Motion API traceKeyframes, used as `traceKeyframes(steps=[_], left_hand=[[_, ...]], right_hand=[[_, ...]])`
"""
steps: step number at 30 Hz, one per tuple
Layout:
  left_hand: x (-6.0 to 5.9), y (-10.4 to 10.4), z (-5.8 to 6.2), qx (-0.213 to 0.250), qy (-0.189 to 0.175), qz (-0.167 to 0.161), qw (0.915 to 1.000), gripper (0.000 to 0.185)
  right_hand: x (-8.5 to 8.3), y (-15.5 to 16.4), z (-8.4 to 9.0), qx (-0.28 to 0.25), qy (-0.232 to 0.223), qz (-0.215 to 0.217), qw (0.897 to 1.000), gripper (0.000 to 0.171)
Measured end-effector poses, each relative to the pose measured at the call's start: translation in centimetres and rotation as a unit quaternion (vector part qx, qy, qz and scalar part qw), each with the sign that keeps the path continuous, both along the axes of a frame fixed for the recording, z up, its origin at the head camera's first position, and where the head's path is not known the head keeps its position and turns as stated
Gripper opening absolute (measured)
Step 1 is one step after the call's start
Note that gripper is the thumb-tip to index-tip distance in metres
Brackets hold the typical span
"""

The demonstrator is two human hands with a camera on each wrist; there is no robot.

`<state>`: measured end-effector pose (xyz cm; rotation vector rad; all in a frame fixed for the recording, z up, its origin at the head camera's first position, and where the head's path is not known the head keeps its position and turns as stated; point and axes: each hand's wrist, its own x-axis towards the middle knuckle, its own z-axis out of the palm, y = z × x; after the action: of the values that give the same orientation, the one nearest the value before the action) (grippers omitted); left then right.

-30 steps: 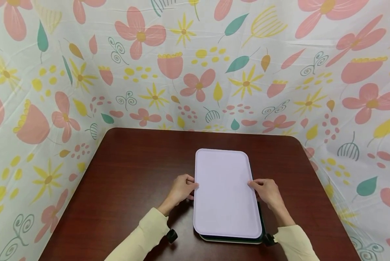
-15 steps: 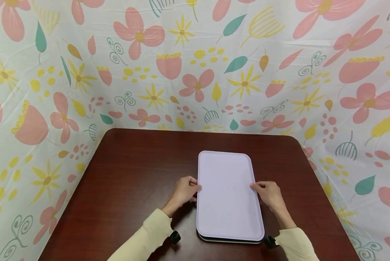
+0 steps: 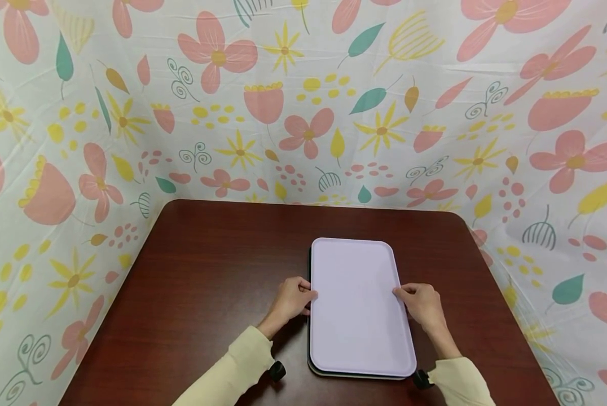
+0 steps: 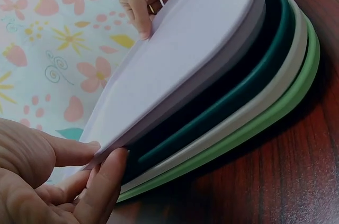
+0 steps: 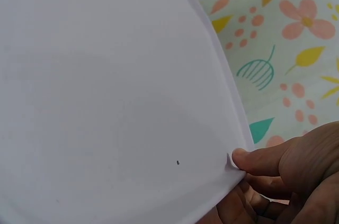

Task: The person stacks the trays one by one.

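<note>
A lavender rectangular tray [image 3: 359,304] spans both hands, its long sides running away from me. My left hand [image 3: 289,301] pinches its left rim, thumb on top and fingers below. On the opposite rim, my right hand [image 3: 422,304] holds it the same way. Beneath lies a stack: a dark green tray [image 4: 233,99], an off-white tray [image 4: 283,78] and a light green tray [image 4: 299,91] at the bottom. In the left wrist view a dark gap shows between the lavender tray and the dark green one. The lavender tray hides most of the stack from the head view.
The stack sits right of centre on a dark reddish-brown table [image 3: 207,270] with rounded corners. A floral-print cloth [image 3: 303,101] hangs behind the table and along both sides. A small black device [image 3: 277,370] is at the left wrist, and another black device [image 3: 422,379] at the right.
Both hands have shifted the lavender tray to the right and slightly nearer. A dark green edge, earlier showing along the right, now shows along the left side.
</note>
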<state>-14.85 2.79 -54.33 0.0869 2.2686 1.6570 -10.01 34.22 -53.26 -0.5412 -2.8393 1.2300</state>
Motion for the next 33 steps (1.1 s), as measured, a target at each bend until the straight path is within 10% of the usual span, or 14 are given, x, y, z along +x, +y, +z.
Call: traceKeyframes(steps=[33], left_hand=[[0.7,0.6,-0.2,-0.104,0.105,0.029,0.9886,0.009]], right_hand=[[-0.4,-1.1,-0.8,0.125,0.035,0.015,0.991,0.016]])
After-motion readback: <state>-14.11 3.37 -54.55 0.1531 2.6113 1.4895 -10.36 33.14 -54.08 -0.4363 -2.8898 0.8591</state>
